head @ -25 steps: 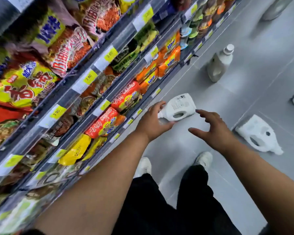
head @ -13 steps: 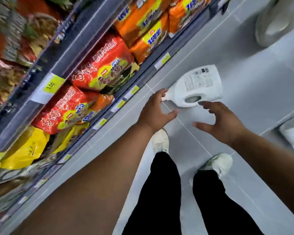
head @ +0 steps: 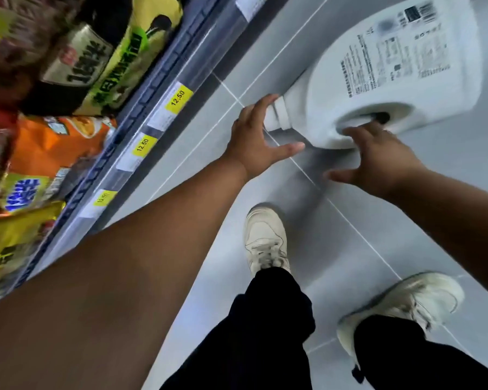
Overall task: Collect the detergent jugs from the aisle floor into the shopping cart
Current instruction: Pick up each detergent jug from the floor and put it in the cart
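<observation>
A big white detergent jug (head: 392,68) lies on its side on the grey tile floor, printed label up, cap pointing left. My left hand (head: 254,136) is spread at the cap end, its fingertips against the white cap (head: 276,114) and its thumb stretched out under the neck. My right hand (head: 378,159) reaches the jug's handle, fingertips at the edge of the handle hole (head: 378,118), thumb splayed wide to the left. Neither hand has closed round the jug. No shopping cart is in view.
A low shelf (head: 164,114) with yellow price tags runs along the left, packed with snack and noodle bags (head: 54,147). My two feet in pale sneakers (head: 265,237) stand on the tiles just behind the jug.
I have bent much lower, so the jug looms far larger. Both hands moved forward onto it: the left to the cap, the right from hovering beside it to the handle hole.
</observation>
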### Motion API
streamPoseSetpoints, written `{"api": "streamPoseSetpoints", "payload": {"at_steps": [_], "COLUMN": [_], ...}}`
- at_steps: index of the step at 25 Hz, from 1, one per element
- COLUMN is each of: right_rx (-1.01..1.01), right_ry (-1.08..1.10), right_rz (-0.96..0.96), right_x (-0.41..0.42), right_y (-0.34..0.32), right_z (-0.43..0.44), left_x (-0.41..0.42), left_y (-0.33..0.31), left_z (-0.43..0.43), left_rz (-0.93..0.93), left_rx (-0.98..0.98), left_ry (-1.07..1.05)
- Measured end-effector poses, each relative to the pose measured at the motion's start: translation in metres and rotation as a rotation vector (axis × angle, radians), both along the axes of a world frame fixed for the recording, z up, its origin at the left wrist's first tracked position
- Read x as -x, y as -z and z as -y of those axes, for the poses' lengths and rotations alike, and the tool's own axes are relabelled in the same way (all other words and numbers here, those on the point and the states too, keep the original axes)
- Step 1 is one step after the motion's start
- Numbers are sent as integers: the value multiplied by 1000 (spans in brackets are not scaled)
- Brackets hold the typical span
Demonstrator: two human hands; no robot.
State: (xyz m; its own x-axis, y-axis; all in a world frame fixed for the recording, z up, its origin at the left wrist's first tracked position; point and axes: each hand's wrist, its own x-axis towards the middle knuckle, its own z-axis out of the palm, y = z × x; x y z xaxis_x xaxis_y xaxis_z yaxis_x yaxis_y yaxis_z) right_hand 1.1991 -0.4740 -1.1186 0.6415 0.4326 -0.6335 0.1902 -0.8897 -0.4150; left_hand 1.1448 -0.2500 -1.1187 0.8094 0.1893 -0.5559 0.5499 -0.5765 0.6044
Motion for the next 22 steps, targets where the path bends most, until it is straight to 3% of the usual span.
{"api": "streamPoseSetpoints", "payload": {"at_steps": [5, 12, 22], "right_rx": [54, 86, -131], "right_ry": [-95, -158, -2], "right_rz": [86, 168, 312], "right_x": [-11, -17, 6], "right_y": [38, 40, -2], "right_z": [-8, -6, -6], "left_x": [-13, -27, 2], "left_y": [42, 59, 24], "left_z": [-9, -1, -6], "left_rz": [-49, -52, -16], "left_rx": [32, 24, 68], "left_ry": [18, -9, -96]}}
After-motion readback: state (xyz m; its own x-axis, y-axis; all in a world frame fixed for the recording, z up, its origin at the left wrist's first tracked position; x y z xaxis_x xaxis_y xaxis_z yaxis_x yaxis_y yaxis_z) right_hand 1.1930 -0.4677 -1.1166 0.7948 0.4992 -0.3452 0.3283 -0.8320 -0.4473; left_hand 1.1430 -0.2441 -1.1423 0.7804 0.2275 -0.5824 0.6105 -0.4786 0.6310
